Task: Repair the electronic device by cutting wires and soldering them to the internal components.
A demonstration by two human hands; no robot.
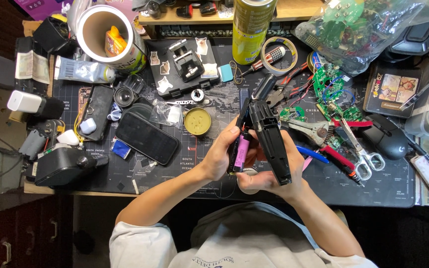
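Desk mat [140, 176] is packed edge to edge — barely any free room. I've got both hands up front: left hand [220, 158] pinching the purple cell [241, 153], right hand [269, 174] wrapped around the black casing [270, 139]. Cardboard tube [106, 35] holds a yellow bottle [114, 40].

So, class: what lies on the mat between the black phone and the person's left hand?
Head view: only bare mat between the phone and the left hand; a round tin sits just above that stretch.
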